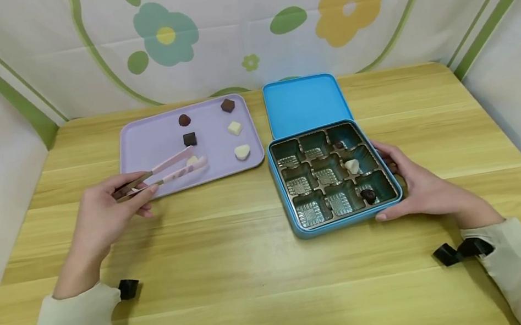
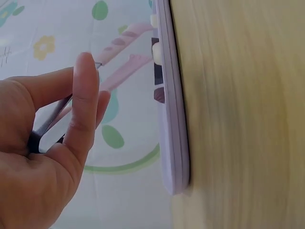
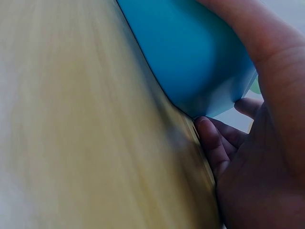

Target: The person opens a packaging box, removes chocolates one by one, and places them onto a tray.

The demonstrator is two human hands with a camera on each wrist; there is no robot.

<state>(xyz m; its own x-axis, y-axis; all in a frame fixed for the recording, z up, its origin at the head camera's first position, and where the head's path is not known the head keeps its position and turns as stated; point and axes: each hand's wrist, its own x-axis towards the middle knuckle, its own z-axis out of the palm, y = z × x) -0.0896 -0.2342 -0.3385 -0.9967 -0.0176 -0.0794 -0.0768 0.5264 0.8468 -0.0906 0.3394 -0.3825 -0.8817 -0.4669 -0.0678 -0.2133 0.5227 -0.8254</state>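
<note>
The left hand (image 1: 106, 206) pinches a pair of pink tongs (image 1: 162, 173) near their hinged end, thumb and fingers curled round the metal part, so that the 2 pink tips reach out over the near edge of the lilac tray (image 1: 147, 139). The tips stand slightly apart, just beside a pale sweet (image 1: 192, 160) on the tray; whether they touch it cannot be told. In the left wrist view the tongs (image 2: 119, 52) show above the tray's rim (image 2: 171, 119), with the fingers (image 2: 83, 105) wrapped round the handle.

On the tray lie 5 more pieces, spread well apart: a round dark one (image 1: 184, 120), a dark cube (image 1: 189, 138), a dark piece at the far corner (image 1: 227, 105), a white square (image 1: 234, 128) and a white heart-like piece (image 1: 242, 152). That spacing leaves room for the tongs to close on 1 piece at a time.

The right hand (image 1: 418, 184) grips the right side of the blue tin (image 1: 299, 223), thumb at the near corner and fingers curled along the wall, which likely keeps it steady on the desk (image 1: 256, 274). Its lid (image 1: 304, 103) lies open flat behind it, out of the way. The tin's 9-cell liner holds 3 pieces, all in the right column: a dark one at the far cell (image 1: 339, 144), a white one in the middle (image 1: 352, 166), a dark one nearest (image 1: 368, 194). The other 6 cells are unfilled.
</note>
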